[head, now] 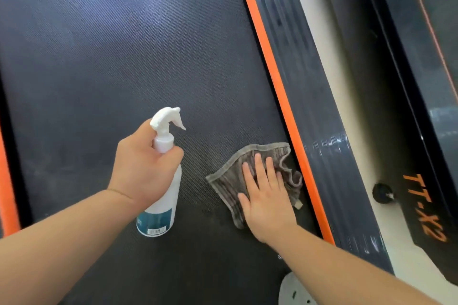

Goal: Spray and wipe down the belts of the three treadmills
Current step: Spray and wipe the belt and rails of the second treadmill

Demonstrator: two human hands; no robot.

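Note:
The dark textured treadmill belt (111, 44) fills most of the view. My left hand (141, 168) grips the neck of a white spray bottle (161, 205) with a teal label, its nozzle pointing right and away over the belt. My right hand (265, 195) lies flat with straight fingers on a crumpled grey cloth (230, 181), pressing it onto the belt near the right edge.
An orange strip (280, 96) and a dark ribbed side rail (322, 116) run along the belt's right side. Beyond a strip of pale floor (344, 96) stands another treadmill's frame marked TT-X2 (426, 208). An orange strip (7, 193) borders the left edge.

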